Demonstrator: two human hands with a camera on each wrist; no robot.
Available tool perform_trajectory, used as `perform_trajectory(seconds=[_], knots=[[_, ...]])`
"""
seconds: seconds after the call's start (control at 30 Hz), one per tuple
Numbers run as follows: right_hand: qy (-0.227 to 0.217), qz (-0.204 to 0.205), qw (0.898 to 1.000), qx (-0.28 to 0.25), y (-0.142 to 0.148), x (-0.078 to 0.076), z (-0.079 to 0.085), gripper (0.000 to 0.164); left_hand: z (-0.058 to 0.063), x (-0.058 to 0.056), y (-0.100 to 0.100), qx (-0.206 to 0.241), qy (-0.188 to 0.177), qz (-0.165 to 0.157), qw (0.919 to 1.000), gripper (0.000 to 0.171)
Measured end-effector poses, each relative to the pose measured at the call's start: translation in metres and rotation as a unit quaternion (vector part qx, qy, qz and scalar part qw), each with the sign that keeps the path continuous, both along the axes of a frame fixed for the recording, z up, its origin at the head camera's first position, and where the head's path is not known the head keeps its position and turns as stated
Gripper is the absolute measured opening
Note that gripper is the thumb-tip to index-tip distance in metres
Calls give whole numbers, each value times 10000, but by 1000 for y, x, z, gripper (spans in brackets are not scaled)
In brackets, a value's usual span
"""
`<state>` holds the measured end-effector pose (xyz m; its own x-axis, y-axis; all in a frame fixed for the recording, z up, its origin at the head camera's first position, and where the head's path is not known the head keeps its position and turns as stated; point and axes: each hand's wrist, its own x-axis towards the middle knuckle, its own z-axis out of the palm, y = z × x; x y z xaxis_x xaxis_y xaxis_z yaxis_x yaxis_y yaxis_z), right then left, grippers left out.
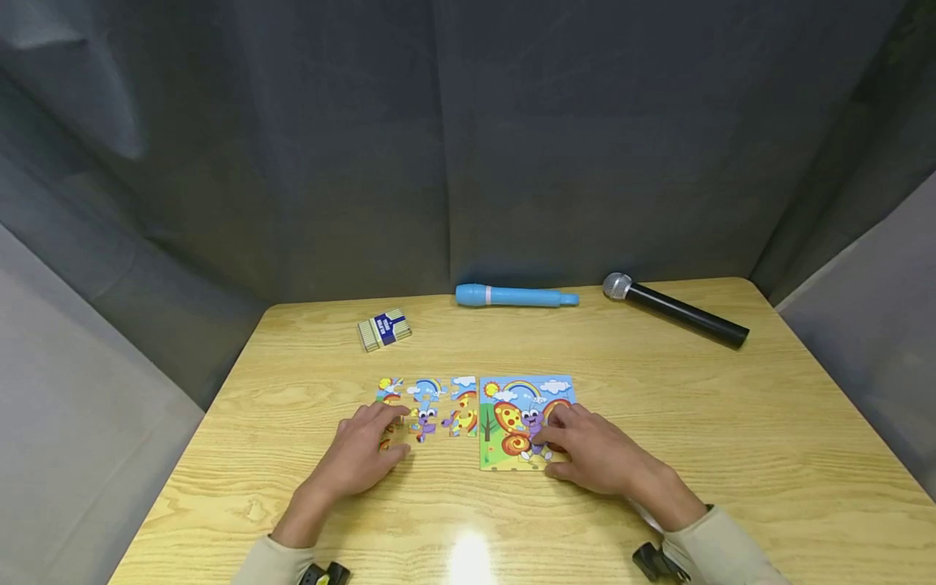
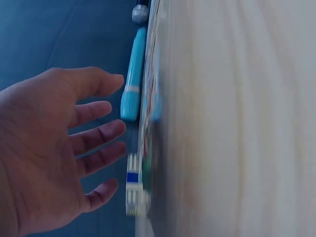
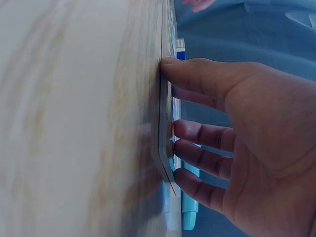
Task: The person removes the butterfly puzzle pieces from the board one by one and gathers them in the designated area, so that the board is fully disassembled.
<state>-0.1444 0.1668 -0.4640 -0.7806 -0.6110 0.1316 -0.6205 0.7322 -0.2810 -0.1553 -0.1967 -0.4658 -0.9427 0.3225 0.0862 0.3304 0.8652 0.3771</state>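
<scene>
A square butterfly puzzle board (image 1: 491, 447) lies flat on the table. My right hand (image 1: 600, 451) is on its right part; in the right wrist view the thumb meets the near edge of the board (image 3: 165, 118) and the bent fingertips touch its top. To the left, loose jigsaw pieces (image 1: 464, 418) with matching pictures are laid in rows. My left hand (image 1: 361, 455) is over the leftmost pieces and partly hides them. In the left wrist view its fingers are spread and loosely bent, with nothing held.
Behind the pieces lies a pack of pale sticks (image 1: 385, 329) with a blue label. A light-blue microphone (image 1: 515, 296) and a black microphone (image 1: 680, 313) with a silver head lie along the back edge of the wooden table (image 1: 256, 406). A dark curtain (image 1: 351, 162) hangs behind.
</scene>
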Motion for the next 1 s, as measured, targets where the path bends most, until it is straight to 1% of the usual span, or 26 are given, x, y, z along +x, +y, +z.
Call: perform_trajectory(seconds=[0.1,0.27,0.37,0.5,0.63,0.73,0.87,1.0], knots=[[35,-17,10000,34,0,0,0,28,2,2,14,24,2,-290,9996,50],[50,-24,9999,84,-1,0,0,30,4,4,36,-139,116,-746,9970,50],[47,-15,9999,117,0,0,0,31,3,4,46,-228,156,-920,9954,51],[52,-30,9999,131,0,0,0,31,5,4,60,-338,179,-1116,9930,51],[27,-61,9999,135,0,0,0,31,8,3,72,-411,90,-1272,9910,50],[1,-86,9999,143,0,0,1,32,8,2,81,-491,64,-1329,9899,50],[22,-89,9999,117,0,-1,1,33,7,-1,92,-620,127,-1363,9886,51],[92,-107,9999,86,0,-2,2,32,6,-3,104,-616,191,-1425,9877,49]])
